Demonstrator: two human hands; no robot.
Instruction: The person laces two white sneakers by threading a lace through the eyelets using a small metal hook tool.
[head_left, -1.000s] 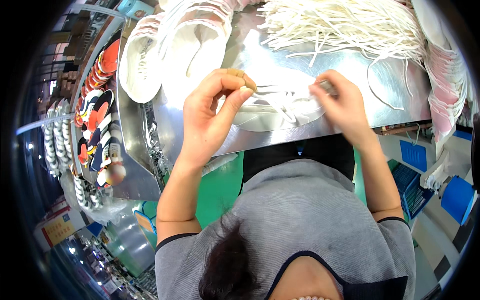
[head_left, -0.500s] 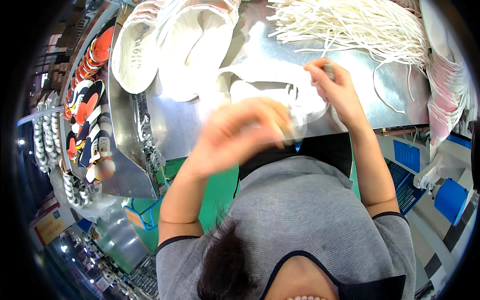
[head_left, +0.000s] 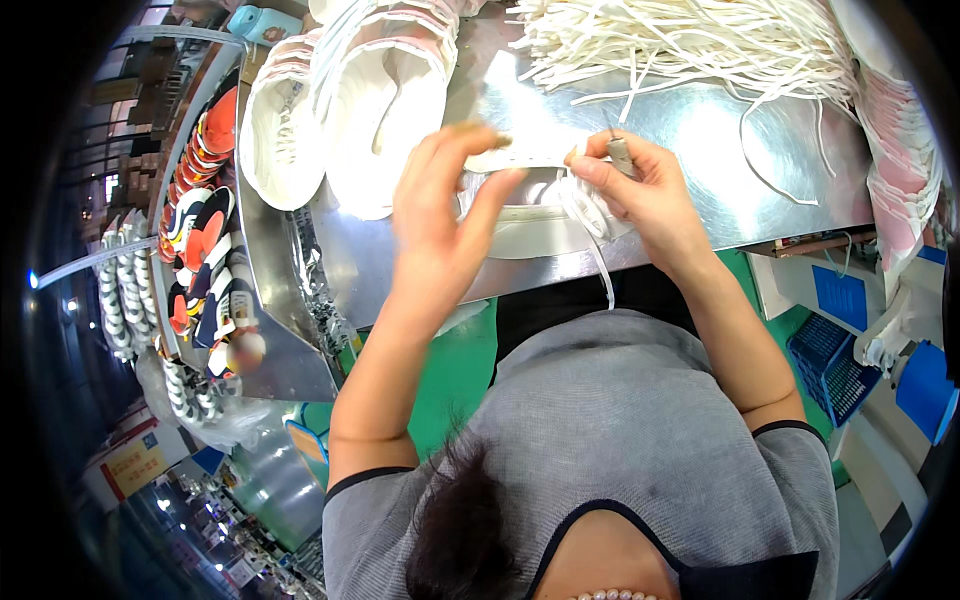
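A white shoe upper [head_left: 525, 238] lies at the table's near edge, between my hands. My left hand [head_left: 440, 205] hovers over its left end, thumb and fingers apart, slightly blurred, with nothing visible in it. At the upper's right end, my right hand [head_left: 650, 195] grips an awl-like tool [head_left: 620, 155] with a short pale handle and thin metal tip pointing away from me. A white shoelace [head_left: 600, 265] runs from the upper by my right fingers and hangs over the table edge. Part of the upper is hidden behind my hands.
Stacked white shoe uppers [head_left: 385, 130] stand at the far left of the metal table [head_left: 700, 135]. A heap of white laces [head_left: 690, 45] lies at the back right. Pinkish-white pieces [head_left: 905, 180] are piled at the right edge. Colourful shoes [head_left: 205, 250] fill a rack on the left.
My left hand has moved up and away from me, and its fingers have spread. My right hand has shifted slightly left and nearer. A lace end now hangs over the edge.
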